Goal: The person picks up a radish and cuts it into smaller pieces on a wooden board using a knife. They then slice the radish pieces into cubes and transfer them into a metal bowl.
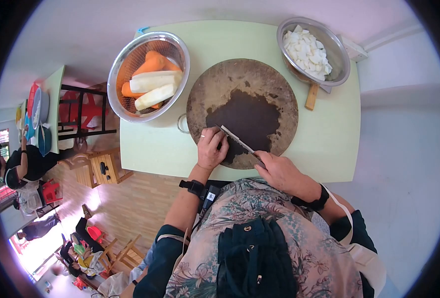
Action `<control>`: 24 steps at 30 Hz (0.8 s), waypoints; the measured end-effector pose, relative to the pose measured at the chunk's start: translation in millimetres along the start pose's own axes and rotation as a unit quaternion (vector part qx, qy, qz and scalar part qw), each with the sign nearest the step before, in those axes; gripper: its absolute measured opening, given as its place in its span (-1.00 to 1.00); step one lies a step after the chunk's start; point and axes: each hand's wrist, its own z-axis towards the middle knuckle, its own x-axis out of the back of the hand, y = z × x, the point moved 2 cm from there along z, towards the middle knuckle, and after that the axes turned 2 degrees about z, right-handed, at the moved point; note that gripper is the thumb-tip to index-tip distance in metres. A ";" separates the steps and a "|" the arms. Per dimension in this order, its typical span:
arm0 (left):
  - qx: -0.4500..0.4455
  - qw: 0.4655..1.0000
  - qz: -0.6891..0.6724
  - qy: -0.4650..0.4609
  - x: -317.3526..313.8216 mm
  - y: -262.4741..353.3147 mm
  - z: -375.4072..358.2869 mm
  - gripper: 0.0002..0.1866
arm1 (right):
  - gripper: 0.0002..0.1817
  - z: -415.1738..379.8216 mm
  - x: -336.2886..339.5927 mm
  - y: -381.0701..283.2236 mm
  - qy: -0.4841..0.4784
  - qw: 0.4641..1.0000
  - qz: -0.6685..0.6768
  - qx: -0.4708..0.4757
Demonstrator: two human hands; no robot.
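My right hand [281,174] grips the handle end of a cleaver [237,139], seen nearly edge-on over the round wooden chopping board [245,74]. Beside the blade's far end, my left hand [211,148] has its fingers curled in; whatever may be under them is hidden. A dark wet patch covers much of the board's middle. To the upper left, a metal colander [111,89] holds orange carrots [153,63] and peeled white radishes [156,82]. At the upper right, white slices [307,52] fill part of a metal bowl [343,64].
A wooden handle [311,97] sticks out from beneath the bowl. The pale green table [150,154] meets the wall at the back. On the left, a person [26,166] works at another table, near wooden stools [100,169] and a red stool [51,192].
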 end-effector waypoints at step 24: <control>0.012 1.000 -0.010 0.014 -1.0 -2.3 -1.3 -0.78 | -0.66 28.1 -16.6 2.1 0.070 0.990 -0.120 0.025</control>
